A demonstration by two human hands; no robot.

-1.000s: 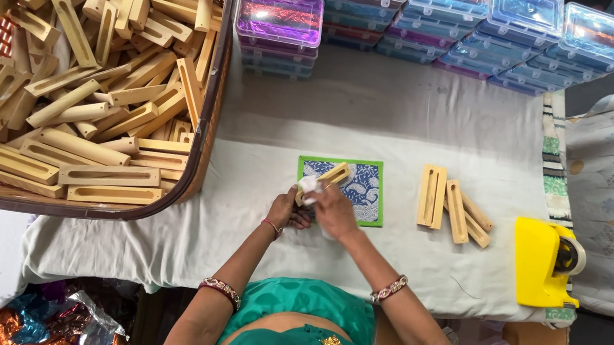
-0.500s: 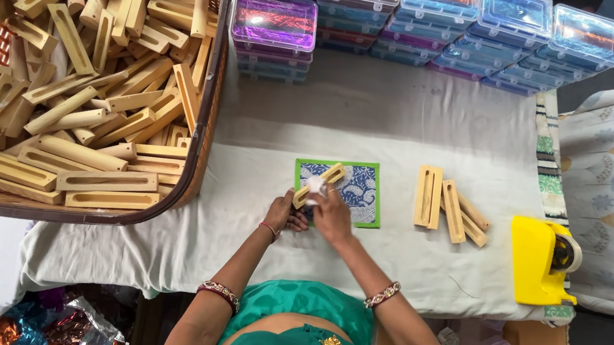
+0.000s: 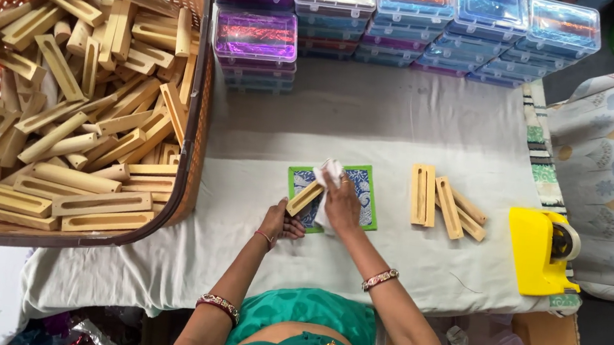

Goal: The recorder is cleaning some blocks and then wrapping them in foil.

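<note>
My left hand (image 3: 283, 222) grips the near end of a slotted wooden piece (image 3: 306, 197) that lies slanted over a green-edged blue patterned mat (image 3: 365, 198). My right hand (image 3: 340, 205) presses a white cloth (image 3: 327, 171) against that piece from the right. Both hands are close together above the mat, on the white cloth-covered table (image 3: 312, 120).
A big orange basket (image 3: 200, 108) full of similar wooden pieces fills the left. Several wooden pieces (image 3: 444, 202) lie right of the mat. A yellow tape dispenser (image 3: 540, 250) sits at the right edge. Stacked clear plastic boxes (image 3: 407, 16) line the far side.
My right hand and the white cloth have shifted slightly along the wooden piece. My left hand keeps its hold. The view has drifted a little.
</note>
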